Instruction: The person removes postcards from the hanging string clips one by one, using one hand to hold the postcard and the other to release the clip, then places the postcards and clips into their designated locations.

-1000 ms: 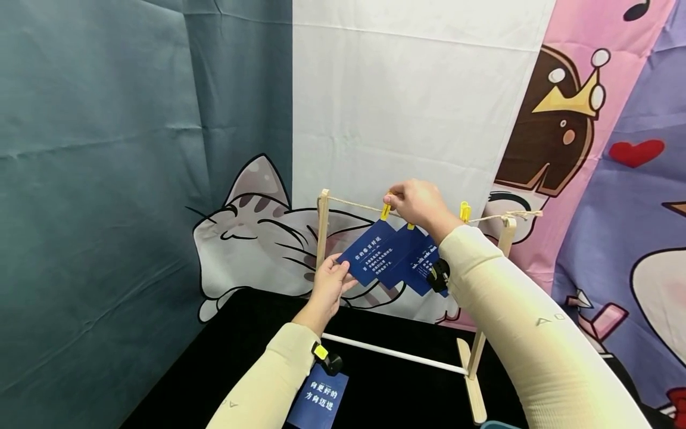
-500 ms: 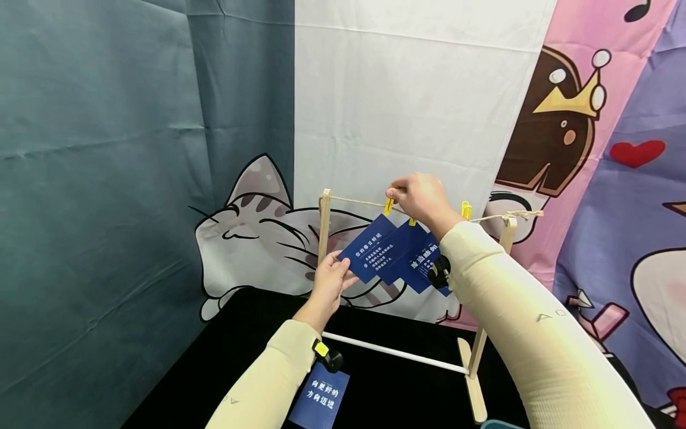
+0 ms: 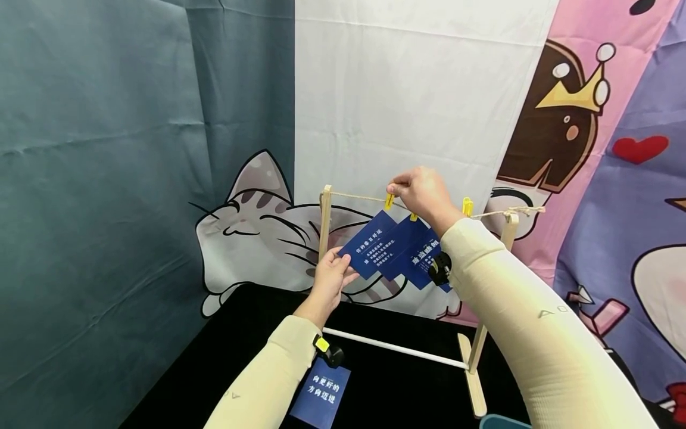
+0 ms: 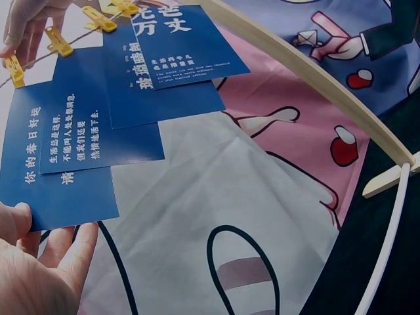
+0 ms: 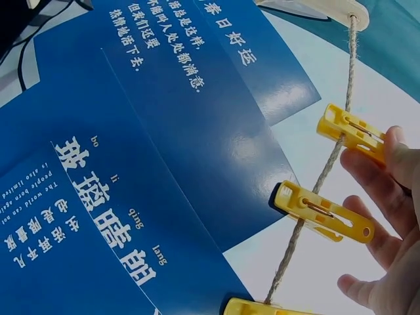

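A person's left hand (image 3: 328,283) grips the lower corner of a rectangular dark-blue printed card (image 3: 360,245) at centre frame, while the right hand (image 3: 424,192), above it, pinches a yellow plastic spring clothespin (image 3: 389,201) on beige twisted twine (image 5: 351,65). Whether the clip bites the card cannot be told; a shallow bite could let it drop once released. A sideways tug could skew 3 similar blue cards (image 4: 131,144) overlapping to its right.

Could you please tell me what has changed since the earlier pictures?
The right hand has risen slightly, along with the yellow clip it pinches and the top of the blue card. Nothing was newly grasped or released; the left hand still holds that card.
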Action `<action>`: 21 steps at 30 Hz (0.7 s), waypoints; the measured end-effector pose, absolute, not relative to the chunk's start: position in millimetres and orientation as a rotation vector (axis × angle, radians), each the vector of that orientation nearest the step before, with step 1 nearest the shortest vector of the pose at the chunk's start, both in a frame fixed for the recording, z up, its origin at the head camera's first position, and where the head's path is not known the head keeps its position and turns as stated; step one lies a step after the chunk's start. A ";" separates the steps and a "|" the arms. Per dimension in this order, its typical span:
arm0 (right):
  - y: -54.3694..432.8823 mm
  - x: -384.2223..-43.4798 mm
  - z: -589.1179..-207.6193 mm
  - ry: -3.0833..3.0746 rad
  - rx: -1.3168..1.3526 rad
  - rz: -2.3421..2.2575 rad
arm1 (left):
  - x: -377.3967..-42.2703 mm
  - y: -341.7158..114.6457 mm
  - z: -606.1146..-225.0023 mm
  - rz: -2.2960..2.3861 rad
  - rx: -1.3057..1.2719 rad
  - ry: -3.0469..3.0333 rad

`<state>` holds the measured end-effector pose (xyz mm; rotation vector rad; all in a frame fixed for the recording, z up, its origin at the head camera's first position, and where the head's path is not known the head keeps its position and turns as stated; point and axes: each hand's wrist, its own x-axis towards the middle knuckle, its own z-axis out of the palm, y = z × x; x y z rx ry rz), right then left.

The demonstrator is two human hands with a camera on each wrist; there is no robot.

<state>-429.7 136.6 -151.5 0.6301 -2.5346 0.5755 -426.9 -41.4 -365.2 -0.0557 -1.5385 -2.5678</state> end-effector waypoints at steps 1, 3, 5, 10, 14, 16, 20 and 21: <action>136.6 -429.4 -151.1 -2.529 0.634 0.577 | -426.9 -41.3 -365.0 -2.565 -0.058 -1.539; 136.7 -428.9 -150.2 -2.513 0.645 0.571 | -427.1 -41.2 -364.7 -2.570 -0.058 -1.536; 136.6 -428.5 -149.6 -2.490 0.659 0.558 | -427.5 -41.1 -364.5 -2.572 -0.053 -1.536; 135.9 -427.1 -148.5 -2.436 0.696 0.504 | -429.4 -41.2 -363.2 -2.578 -0.058 -1.534; 136.1 -427.5 -148.1 -2.434 0.693 0.491 | -428.7 -41.3 -361.4 -2.576 -0.067 -1.536; 136.5 -427.9 -148.1 -2.455 0.664 0.513 | -428.5 -41.2 -360.9 -2.580 -0.066 -1.533; 138.3 -428.2 -148.2 -2.513 0.589 0.579 | -426.7 -40.7 -360.7 -2.587 -0.063 -1.524; 139.0 -428.3 -148.2 -2.524 0.576 0.588 | -426.1 -40.5 -360.7 -2.589 -0.064 -1.521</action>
